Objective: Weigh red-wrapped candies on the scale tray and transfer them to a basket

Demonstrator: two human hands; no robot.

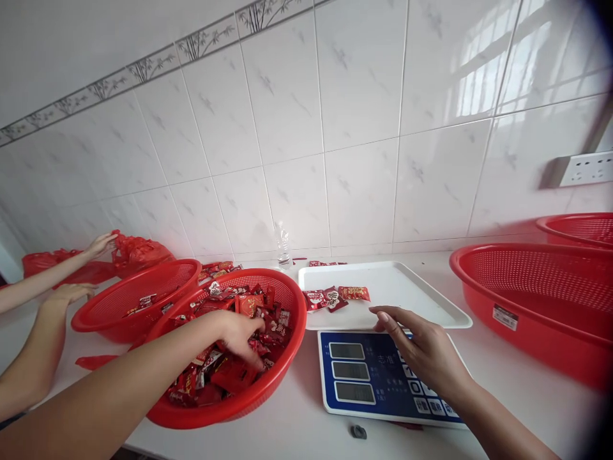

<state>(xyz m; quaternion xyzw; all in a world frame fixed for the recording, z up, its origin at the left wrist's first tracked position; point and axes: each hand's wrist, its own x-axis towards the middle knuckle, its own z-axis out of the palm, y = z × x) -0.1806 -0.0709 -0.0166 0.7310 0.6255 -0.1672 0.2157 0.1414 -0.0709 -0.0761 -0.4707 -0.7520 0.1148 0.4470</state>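
In the head view, the left hand (242,335) reaches down into a round red plastic basket with perforated walls (297,326), among a heap of small, glossy, mostly red wrapped packets (232,374); its thumb and fingers are parted with packets between and around them, and I cannot tell whether the fingertips grip one. The right hand (421,348) is above a blue-and-white electronic scale panel with three grey displays (383,390), its fingers stretched forward and loosely together, the thumb close to the index finger, nothing visible in them. Its fingertips are near the front edge of a shallow white rectangular tray (402,291), where three red packets (354,293) lie in a row toward the left side. A small dark object (358,432) lies just in front of the panel on the white tabletop (287,441). A large red plastic basket (536,345) stands on the right, and a clear plastic bottle (283,246) stands near the tiled wall. At far left, a co-worker's hand (103,245) touches a crumpled red plastic bag (143,254).
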